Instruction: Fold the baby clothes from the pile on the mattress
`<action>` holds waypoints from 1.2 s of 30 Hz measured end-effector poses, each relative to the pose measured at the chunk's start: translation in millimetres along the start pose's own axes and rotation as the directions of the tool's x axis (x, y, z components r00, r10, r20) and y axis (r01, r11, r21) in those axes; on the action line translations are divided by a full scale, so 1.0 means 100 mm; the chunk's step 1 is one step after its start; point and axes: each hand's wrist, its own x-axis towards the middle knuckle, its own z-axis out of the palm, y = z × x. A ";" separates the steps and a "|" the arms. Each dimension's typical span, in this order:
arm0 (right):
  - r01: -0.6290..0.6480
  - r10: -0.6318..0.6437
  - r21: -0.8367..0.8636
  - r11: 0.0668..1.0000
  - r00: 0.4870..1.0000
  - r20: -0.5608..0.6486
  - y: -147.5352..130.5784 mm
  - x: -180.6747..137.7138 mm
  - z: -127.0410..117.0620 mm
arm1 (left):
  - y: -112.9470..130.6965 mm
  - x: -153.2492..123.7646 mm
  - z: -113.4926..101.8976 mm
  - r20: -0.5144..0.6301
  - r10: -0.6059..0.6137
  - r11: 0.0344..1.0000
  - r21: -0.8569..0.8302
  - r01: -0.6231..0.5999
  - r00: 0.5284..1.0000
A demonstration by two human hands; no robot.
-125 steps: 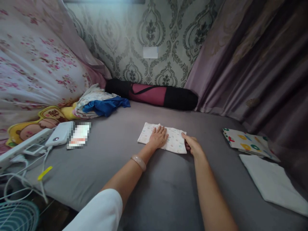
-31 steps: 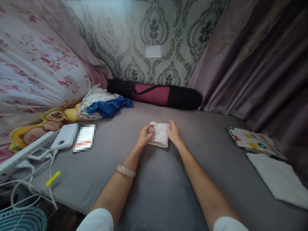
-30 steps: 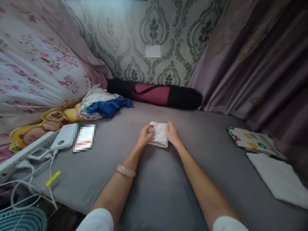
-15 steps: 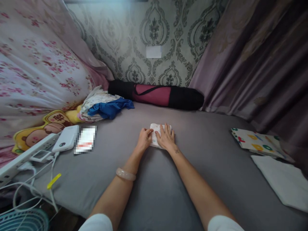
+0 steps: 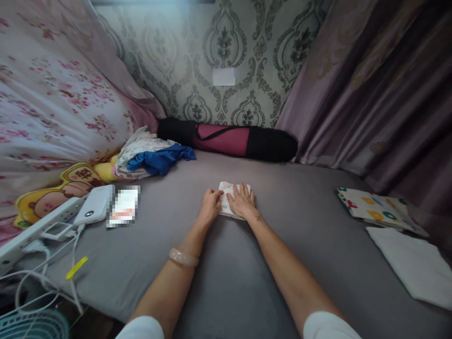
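Note:
A small white printed cloth [image 5: 226, 188], folded into a compact square, lies on the grey bed sheet [image 5: 226, 282] in the middle of the view. My right hand [image 5: 241, 201] lies flat on top of it with fingers stretched out, covering most of it. My left hand [image 5: 210, 205], with a pale bangle on its wrist, rests at the cloth's left edge, its fingers curled against the fold.
Folded cloths lie at the right: a colourful printed one [image 5: 377, 209] and a plain white one [image 5: 411, 266]. A heap of clothes [image 5: 151, 155] and a black-and-maroon roll bag [image 5: 233, 139] sit at the back. A power bank [image 5: 94, 210], power strip and cables lie at the left edge.
The cloth went from a long strip to a small square. Within the last second my right hand moved from its right edge onto its top and lies flat there.

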 end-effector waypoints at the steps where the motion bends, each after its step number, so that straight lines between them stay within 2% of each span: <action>1: 0.012 -0.012 -0.001 1.000 1.000 -0.020 -0.01 0.00 -0.03 | 0.00 0.01 -0.01 -0.017 0.002 1.000 -0.018 -0.002 1.000; 5: 0.090 -0.090 -0.006 0.996 0.988 -0.128 -0.07 0.00 -0.12 | 0.01 0.03 -0.04 -0.112 -0.022 0.998 -0.058 0.016 0.993; 11: 0.062 -0.062 -0.010 0.998 0.995 -0.076 -0.08 -0.01 0.03 | -0.02 0.05 -0.07 -0.149 -0.053 0.997 -0.054 0.046 0.987; 15: 0.069 -0.072 -0.032 0.997 0.993 -0.093 -0.05 0.00 0.10 | -0.04 0.06 -0.06 -0.160 -0.071 0.997 -0.055 0.063 0.985; 21: 0.059 -0.063 -0.050 0.997 0.994 -0.086 -0.05 0.02 0.12 | -0.06 0.07 -0.06 -0.169 -0.091 0.994 -0.067 0.080 0.981; 25: 0.057 -0.058 -0.023 0.998 0.998 -0.034 -0.07 0.01 0.02 | -0.07 0.08 -0.07 -0.187 -0.115 0.989 -0.109 0.095 0.976; 28: 0.060 -0.060 0.009 0.998 0.996 -0.068 -0.16 -0.01 -0.11 | -0.08 0.08 -0.08 -0.197 -0.150 0.982 -0.146 0.122 0.969; 31: 0.123 -0.117 0.038 0.992 0.984 -0.136 -0.31 -0.04 -0.15 | -0.10 0.08 -0.08 -0.213 -0.192 0.969 -0.195 0.151 0.958; 36: 0.190 -0.184 0.043 0.981 0.977 -0.112 -0.47 -0.08 0.06 | -0.14 0.10 -0.08 -0.239 -0.265 0.945 -0.258 0.202 0.934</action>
